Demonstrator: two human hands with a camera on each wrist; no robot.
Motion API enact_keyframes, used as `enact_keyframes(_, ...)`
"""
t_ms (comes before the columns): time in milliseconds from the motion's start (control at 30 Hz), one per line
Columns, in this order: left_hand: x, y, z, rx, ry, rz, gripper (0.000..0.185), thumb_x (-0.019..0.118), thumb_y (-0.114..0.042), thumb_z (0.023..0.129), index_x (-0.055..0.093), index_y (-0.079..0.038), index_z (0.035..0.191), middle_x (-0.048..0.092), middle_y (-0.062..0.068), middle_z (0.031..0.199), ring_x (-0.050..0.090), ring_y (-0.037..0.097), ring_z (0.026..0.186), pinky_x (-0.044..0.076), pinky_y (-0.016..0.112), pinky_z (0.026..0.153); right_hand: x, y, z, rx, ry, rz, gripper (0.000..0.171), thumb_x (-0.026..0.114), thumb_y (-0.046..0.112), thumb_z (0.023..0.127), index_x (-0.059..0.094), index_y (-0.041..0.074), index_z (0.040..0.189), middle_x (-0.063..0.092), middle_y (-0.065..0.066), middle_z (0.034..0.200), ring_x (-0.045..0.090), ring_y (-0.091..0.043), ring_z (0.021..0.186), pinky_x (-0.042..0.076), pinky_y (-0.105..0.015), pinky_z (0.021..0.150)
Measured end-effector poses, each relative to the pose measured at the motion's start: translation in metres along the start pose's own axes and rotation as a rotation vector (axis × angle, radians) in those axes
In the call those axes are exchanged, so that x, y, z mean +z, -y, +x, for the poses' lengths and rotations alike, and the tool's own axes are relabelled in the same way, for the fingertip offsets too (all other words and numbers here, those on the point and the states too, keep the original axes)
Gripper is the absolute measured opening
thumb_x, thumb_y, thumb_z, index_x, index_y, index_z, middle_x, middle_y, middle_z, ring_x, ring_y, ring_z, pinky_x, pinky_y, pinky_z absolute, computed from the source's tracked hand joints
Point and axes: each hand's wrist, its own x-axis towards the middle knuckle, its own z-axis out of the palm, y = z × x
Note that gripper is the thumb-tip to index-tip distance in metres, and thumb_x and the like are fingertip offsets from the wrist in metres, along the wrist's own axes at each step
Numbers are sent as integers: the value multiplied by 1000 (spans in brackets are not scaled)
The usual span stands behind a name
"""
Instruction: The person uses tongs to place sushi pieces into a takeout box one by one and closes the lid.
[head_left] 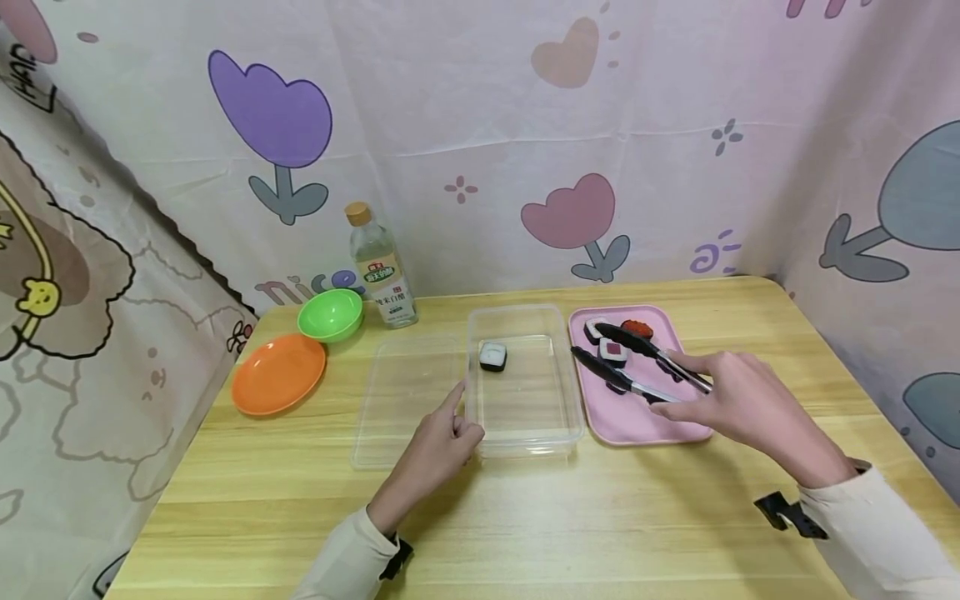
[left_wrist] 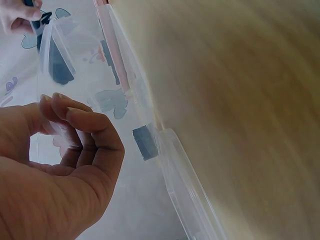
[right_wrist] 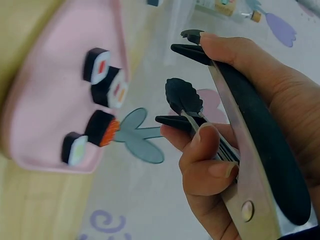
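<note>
My right hand [head_left: 738, 400] grips a pair of black-tipped metal tongs [right_wrist: 257, 135], with the two arms spread apart. Under the tongs lies a pink tray [head_left: 630, 429], holding several sushi pieces [right_wrist: 102, 127] wrapped in black, one topped in orange-red. To its left stands a clear plastic container [head_left: 525, 408] with one white-and-black sushi piece [head_left: 492, 357] inside. At the container's left side is my left hand [head_left: 438, 446], index finger extended with its tip right at the rim, the other fingers loosely bent. The left wrist view shows nothing in that palm.
A clear flat lid [head_left: 397, 400] lies left of the container. Beyond it stand a glass vinegar bottle [head_left: 382, 275] with an orange cap and a green bowl [head_left: 330, 315]. An orange plate [head_left: 277, 375] sits at the wooden table's [head_left: 525, 533] left edge. Printed cloth [head_left: 450, 108] hangs behind.
</note>
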Motion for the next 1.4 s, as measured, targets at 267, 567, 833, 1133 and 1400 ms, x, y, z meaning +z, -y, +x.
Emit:
enact_keyframes(267, -1, -2, 0, -19, 2, 5, 78, 54, -11, 91, 20, -5, 161, 38, -9, 56, 30, 6, 50, 31, 24, 53, 14, -22, -19, 47, 7, -9, 87, 87, 53, 70, 64, -2, 133, 19, 10, 55, 19, -8, 49, 26, -31, 47)
enact_keyframes(567, 0, -1, -1, -27, -1, 3, 78, 53, -11, 91, 20, -4, 161, 39, -8, 57, 31, 7, 50, 31, 23, 52, 27, -36, -30, 77, -8, 22, 85, 90, 50, 68, 65, -5, 130, 32, 10, 52, 21, -7, 47, 27, -29, 46)
enact_keyframes(833, 0, 0, -1, -14, 0, 3, 77, 54, -9, 91, 21, -5, 161, 39, -8, 57, 30, 4, 49, 30, 23, 51, 36, -43, -33, 106, 5, 29, 81, 87, 51, 70, 68, -4, 127, 53, -5, 60, 25, -10, 52, 26, -32, 49)
enact_keyframes(1133, 0, -1, 0, -16, 2, 6, 77, 54, -9, 91, 21, -5, 161, 39, -8, 56, 30, 5, 49, 30, 23, 51, 42, -46, -32, 101, 12, 47, 81, 88, 51, 70, 68, -5, 125, 68, -22, 80, 27, -14, 57, 25, -31, 50)
enact_keyframes(1400, -1, -1, 0, -17, 7, 4, 78, 53, -10, 91, 20, -4, 161, 40, -8, 56, 30, 6, 49, 30, 23, 50, 44, -50, -31, 87, 12, 48, 77, 88, 48, 72, 69, -6, 124, 57, -41, 121, 29, -16, 59, 26, -31, 50)
